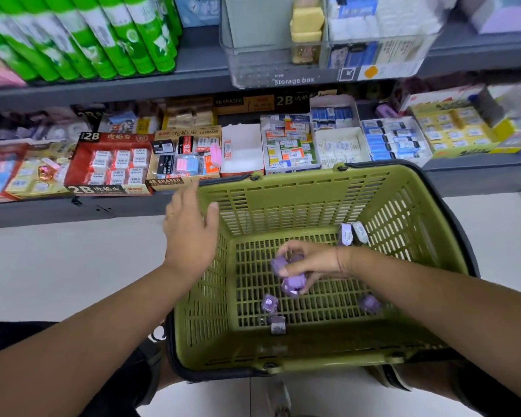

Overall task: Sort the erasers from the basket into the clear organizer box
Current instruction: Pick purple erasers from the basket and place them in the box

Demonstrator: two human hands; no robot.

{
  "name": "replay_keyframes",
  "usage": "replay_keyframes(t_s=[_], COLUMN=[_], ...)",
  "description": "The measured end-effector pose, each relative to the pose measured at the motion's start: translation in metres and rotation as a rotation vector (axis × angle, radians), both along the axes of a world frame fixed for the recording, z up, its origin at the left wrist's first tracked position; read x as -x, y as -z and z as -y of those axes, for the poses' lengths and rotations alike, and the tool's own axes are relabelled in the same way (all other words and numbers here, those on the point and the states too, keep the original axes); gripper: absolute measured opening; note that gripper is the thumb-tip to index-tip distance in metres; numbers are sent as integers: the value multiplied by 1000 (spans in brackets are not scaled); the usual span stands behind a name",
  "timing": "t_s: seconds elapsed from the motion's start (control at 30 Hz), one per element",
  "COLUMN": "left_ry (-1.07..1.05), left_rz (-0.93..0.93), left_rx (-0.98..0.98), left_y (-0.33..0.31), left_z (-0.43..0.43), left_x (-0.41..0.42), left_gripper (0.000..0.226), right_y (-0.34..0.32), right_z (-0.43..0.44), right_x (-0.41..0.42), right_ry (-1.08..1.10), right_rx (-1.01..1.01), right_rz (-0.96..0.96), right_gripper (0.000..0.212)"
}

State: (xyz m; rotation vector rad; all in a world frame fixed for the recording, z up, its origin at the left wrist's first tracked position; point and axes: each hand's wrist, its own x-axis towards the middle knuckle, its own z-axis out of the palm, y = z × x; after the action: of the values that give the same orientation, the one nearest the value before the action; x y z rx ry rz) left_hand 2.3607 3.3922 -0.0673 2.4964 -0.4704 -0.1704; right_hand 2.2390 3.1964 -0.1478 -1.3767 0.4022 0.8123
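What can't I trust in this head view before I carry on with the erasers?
- How many purple erasers the right hand holds: head view, its fingers cover part of the bunch.
- Free compartments in the clear organizer box: head view, blurred, and its top is cut off by the frame's upper edge.
- Print on the loose erasers in the basket: head view, too small and blurred.

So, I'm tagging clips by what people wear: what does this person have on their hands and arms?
No sleeves, gloves or watch are in view. The left hand has a thin gold-coloured ring on one finger. The right hand has a thin reddish thread round its wrist.
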Motion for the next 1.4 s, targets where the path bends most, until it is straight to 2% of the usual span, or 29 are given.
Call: replay_keyframes(t_s=[0.03, 0.13, 0.17, 0.23, 0.3, 0.37, 0.53, 0.7, 0.77, 0.83, 0.9, 0.97, 1.07, 1.2, 1.3, 1.4], left_ry=[-22, -271, -315, -259, -139, -71, -15, 45, 75, 80, 58, 37, -36, -193, -250, -274], left_rz=[-169, -989, -1196, -1379, -1392, -1395, -1349, -1355, -1360, -1351, -1354, -1349, -1314, -1291, -1313, -1329], left_rx=[102, 509, 637, 920, 1135, 1240, 1243, 1291, 1299, 1293, 1286, 1267, 1261, 1282, 1264, 1258], left_y=[-9, -51, -63, -90, -120, -146, -177, -188, -189, -189, -189, -192, -198, -196, -191, -188], left_z=[9, 37, 44, 58, 72, 82, 88, 95, 97, 97, 96, 93, 88, 82, 81, 80], left_x=[11, 40, 43, 37, 23, 12, -5, -20, -27, -35, -44, -54, -71, -89, -94, -98], left_gripper=[55, 79, 86, 79, 67, 63, 43, 28, 25, 31, 36, 36, 38, 27, 26, 26], right_y=[-21, -95, -119, -161, -192, -215, -253, -268, -269, -268, -268, -273, -281, -280, -268, -255], right_z=[2, 5, 5, 1, -2, 0, 14, 23, 24, 28, 33, 40, 58, 76, 75, 71], right_x=[-12, -43, -49, -54, -55, -56, -58, -66, -73, -80, -89, -100, -125, -169, -193, -207], right_ry=[73, 255, 318, 384, 347, 325, 193, 97, 148, 332, 494, 549, 555, 297, 179, 52], right_rx=[6, 180, 239, 333, 415, 495, 546, 740, 772, 726, 594, 554, 824, 1212, 1276, 1352], right_rz=[76, 416, 533, 762, 950, 1037, 1034, 1032, 1052, 1051, 1003, 1003, 1058, 902, 802, 802], right_gripper=[41, 39, 41, 47, 53, 55, 47, 48, 52, 55, 46, 34, 31, 41, 44, 35])
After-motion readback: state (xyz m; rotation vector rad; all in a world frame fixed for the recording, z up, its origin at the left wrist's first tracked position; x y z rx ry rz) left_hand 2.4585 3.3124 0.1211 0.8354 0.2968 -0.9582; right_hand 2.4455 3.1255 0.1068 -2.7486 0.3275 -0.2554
